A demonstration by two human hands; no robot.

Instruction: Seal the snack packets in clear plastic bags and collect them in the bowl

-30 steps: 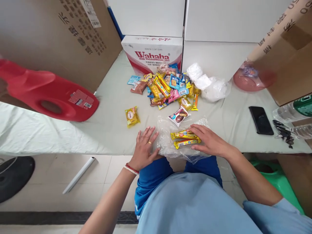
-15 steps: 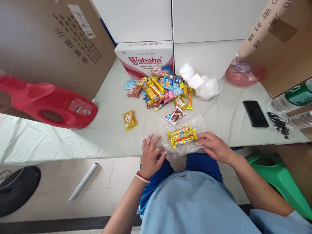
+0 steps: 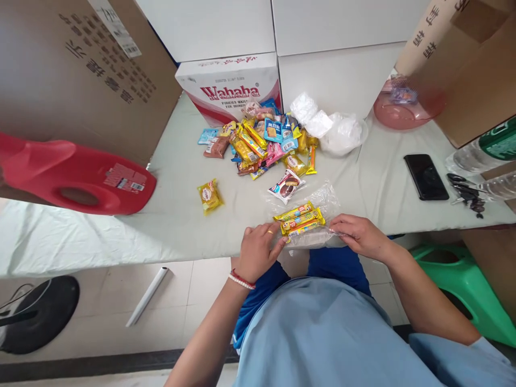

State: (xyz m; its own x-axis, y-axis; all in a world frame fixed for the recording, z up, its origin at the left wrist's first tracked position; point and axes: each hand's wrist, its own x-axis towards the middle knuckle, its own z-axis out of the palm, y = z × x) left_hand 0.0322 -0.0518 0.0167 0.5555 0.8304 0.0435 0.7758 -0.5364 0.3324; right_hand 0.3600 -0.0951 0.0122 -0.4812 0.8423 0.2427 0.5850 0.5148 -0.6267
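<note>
A clear plastic bag [image 3: 324,196] lies at the table's near edge with yellow snack bars [image 3: 300,220] inside it. My left hand [image 3: 260,251] pinches the bag's left end, fingers curled, a ring on one finger. My right hand [image 3: 358,235] grips the bag's right end with closed fingers. A chocolate pie packet [image 3: 286,186] lies just behind the bag. Farther back is a pile of mixed snack packets [image 3: 264,142], and a single yellow packet [image 3: 208,195] lies apart to the left.
A red jug [image 3: 76,174] lies on the table [image 3: 181,220] at left beside a large cardboard box [image 3: 80,70]. A Wahaha carton [image 3: 228,88], white crumpled bags [image 3: 334,129], a pink bowl [image 3: 407,107], a black phone [image 3: 426,177], keys [image 3: 467,196] and water bottles [image 3: 487,156] stand around.
Both hands have slid from lying flat on the bag to its two ends and closed on them. The bag with the bars has been drawn up at the table's edge.
</note>
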